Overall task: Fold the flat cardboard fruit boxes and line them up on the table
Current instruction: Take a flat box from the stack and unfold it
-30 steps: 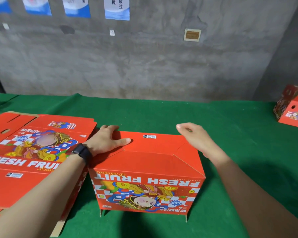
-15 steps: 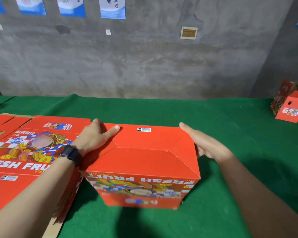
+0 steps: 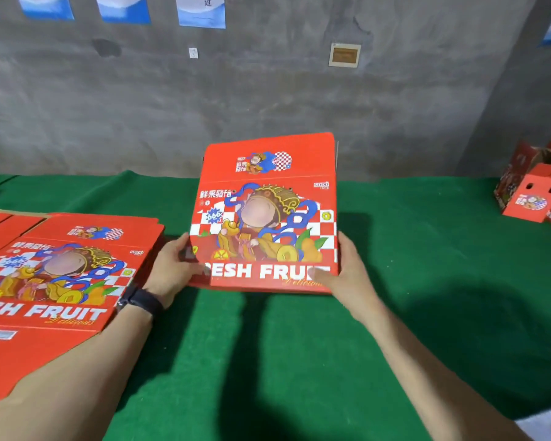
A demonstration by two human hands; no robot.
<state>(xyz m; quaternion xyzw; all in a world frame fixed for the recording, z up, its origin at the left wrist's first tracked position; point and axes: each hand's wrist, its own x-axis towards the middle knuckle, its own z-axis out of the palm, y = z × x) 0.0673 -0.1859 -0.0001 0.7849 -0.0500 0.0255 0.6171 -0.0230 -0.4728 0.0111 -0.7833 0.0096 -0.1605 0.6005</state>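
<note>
A red "FRESH FRUIT" cardboard box (image 3: 264,218) stands upright in the middle of the green table (image 3: 427,281), its printed front toward me and its top flap raised. My left hand (image 3: 172,268) grips its lower left corner, thumb on the front face. My right hand (image 3: 344,272) grips the lower right corner, thumb across the lettering. A stack of flat red boxes (image 3: 54,281) lies to the left, partly under my left forearm.
Folded red boxes (image 3: 531,198) stand at the table's far right edge. A grey concrete wall with posters rises behind the table. Green cloth stretches in front of and to the right of the held box.
The box was bottom-up with my hands on its closed bottom flaps. It has been turned over and now stands upright, front facing me, both hands gripping its lower corners.
</note>
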